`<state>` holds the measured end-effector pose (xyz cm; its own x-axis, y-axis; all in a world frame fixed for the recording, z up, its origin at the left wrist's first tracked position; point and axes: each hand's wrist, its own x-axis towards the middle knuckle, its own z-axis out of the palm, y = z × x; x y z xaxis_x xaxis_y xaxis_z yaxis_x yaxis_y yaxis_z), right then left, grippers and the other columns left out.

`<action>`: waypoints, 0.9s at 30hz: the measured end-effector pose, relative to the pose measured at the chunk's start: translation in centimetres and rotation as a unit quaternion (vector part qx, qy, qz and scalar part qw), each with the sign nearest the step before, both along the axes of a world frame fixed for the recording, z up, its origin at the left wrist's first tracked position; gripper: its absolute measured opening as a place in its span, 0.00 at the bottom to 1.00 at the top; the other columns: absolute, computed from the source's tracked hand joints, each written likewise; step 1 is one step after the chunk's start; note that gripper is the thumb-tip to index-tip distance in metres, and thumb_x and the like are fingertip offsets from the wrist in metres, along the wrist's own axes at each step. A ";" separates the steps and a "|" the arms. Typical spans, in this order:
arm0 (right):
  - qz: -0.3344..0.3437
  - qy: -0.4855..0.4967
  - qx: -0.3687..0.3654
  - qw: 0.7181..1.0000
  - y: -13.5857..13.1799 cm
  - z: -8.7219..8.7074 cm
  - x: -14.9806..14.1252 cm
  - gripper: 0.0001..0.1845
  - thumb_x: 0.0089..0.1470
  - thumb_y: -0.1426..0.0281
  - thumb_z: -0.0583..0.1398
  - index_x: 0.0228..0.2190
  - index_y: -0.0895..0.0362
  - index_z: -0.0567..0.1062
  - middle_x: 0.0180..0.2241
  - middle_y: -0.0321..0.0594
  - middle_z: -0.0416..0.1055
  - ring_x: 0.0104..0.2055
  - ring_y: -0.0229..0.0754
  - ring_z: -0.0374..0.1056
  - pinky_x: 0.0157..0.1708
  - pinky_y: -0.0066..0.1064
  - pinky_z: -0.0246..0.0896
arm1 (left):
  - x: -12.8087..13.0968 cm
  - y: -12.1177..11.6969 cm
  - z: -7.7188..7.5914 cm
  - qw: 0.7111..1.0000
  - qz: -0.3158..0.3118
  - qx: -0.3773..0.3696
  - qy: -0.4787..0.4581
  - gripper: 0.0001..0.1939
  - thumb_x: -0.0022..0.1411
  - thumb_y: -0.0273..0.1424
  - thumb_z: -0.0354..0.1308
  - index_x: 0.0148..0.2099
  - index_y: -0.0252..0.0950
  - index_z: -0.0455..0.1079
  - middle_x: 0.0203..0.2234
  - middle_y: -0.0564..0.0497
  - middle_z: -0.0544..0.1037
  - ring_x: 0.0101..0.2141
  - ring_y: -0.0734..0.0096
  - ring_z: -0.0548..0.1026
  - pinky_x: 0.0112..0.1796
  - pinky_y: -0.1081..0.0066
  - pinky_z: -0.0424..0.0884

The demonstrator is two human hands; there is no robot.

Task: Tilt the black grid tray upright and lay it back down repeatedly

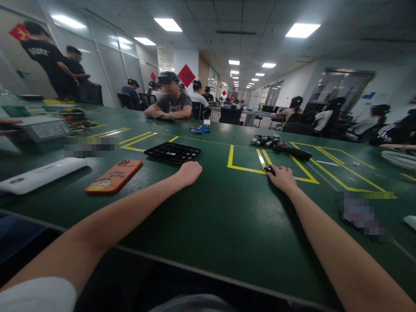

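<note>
Small black object (269, 169): 1, at the near tape line of a yellow-taped frame (247, 169), well in from the surface's near edge. Black compartment tray (172, 152): 1, left of that frame. Orange phone case (113, 178): 1, toward the left edge. Right hand (283, 177): fingers closed on the small object. Left hand (190, 172): curled at the tray's near edge, fingers hidden; can't tell whether it's gripping the tray.

There are one black tray (172, 152), one orange phone case (114, 177) and one held small black piece (269, 169).
</note>
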<state>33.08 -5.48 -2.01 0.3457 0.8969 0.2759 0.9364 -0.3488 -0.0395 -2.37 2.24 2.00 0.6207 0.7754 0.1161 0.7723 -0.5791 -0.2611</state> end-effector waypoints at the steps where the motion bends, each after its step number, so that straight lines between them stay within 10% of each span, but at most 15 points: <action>1: 0.001 -0.001 -0.002 1.000 0.0 0.0 0.0 0.27 0.58 0.60 0.48 0.55 0.59 0.65 0.50 0.55 0.67 0.51 0.58 0.60 0.48 0.42 0.52 | 0.0 -0.1 0.0 1.000 -0.002 -0.004 0.003 0.15 0.57 0.16 0.46 0.36 0.27 0.76 0.34 0.36 0.77 0.38 0.58 0.76 0.38 0.67 0.70; 8: 0.004 -0.020 -0.010 1.000 -0.2 0.2 -0.2 0.26 0.58 0.62 0.48 0.55 0.59 0.65 0.49 0.56 0.68 0.50 0.57 0.61 0.48 0.42 0.52 | -0.7 1.5 0.7 0.962 -0.015 -0.063 -0.265 0.12 0.52 0.18 0.52 0.33 0.33 0.75 0.31 0.43 0.77 0.38 0.62 0.75 0.42 0.65 0.69; 13: -0.001 -0.008 -0.012 1.000 -0.2 0.3 -0.3 0.27 0.58 0.61 0.48 0.55 0.59 0.65 0.50 0.55 0.67 0.50 0.57 0.61 0.47 0.42 0.53 | -4.1 6.1 3.3 0.693 0.215 -0.168 -0.667 0.08 0.49 0.18 0.50 0.28 0.32 0.68 0.18 0.51 0.69 0.22 0.74 0.70 0.29 0.72 0.71; 15: -0.007 0.003 -0.014 1.000 -0.2 0.3 -0.4 0.27 0.58 0.61 0.48 0.55 0.58 0.64 0.50 0.55 0.67 0.50 0.58 0.60 0.47 0.42 0.54 | -5.9 7.6 3.8 0.672 0.255 -0.161 -0.677 0.07 0.49 0.19 0.49 0.25 0.33 0.65 0.16 0.53 0.65 0.22 0.74 0.69 0.27 0.73 0.70; 19: -0.015 0.003 -0.013 1.000 -0.1 0.3 -0.5 0.26 0.58 0.61 0.48 0.55 0.58 0.65 0.50 0.55 0.67 0.51 0.57 0.60 0.47 0.42 0.54 | -8.5 8.9 3.2 0.722 0.283 -0.133 -0.617 0.05 0.44 0.28 0.59 0.22 0.34 0.65 0.20 0.47 0.70 0.34 0.58 0.74 0.31 0.69 0.70; 24: -0.007 0.011 -0.005 1.000 0.0 0.2 -0.3 0.27 0.58 0.61 0.48 0.56 0.57 0.64 0.51 0.55 0.66 0.52 0.58 0.60 0.47 0.43 0.54 | -8.7 9.6 2.0 0.891 0.318 -0.078 -0.314 0.19 0.40 0.44 0.63 0.26 0.33 0.69 0.37 0.34 0.76 0.49 0.41 0.69 0.43 0.61 0.67; 27: -0.003 0.024 0.001 1.000 0.0 0.1 -0.1 0.26 0.58 0.62 0.48 0.55 0.58 0.65 0.51 0.55 0.66 0.52 0.58 0.59 0.47 0.44 0.55 | -8.5 10.1 1.8 0.910 0.334 -0.068 -0.235 0.20 0.45 0.46 0.59 0.29 0.32 0.69 0.39 0.33 0.75 0.47 0.42 0.70 0.42 0.59 0.67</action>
<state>33.01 -5.51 -1.91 0.3631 0.8944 0.2612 0.9316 -0.3535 -0.0845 -10.89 12.29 3.77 -0.0877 0.9886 0.1224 0.9717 0.0578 0.2290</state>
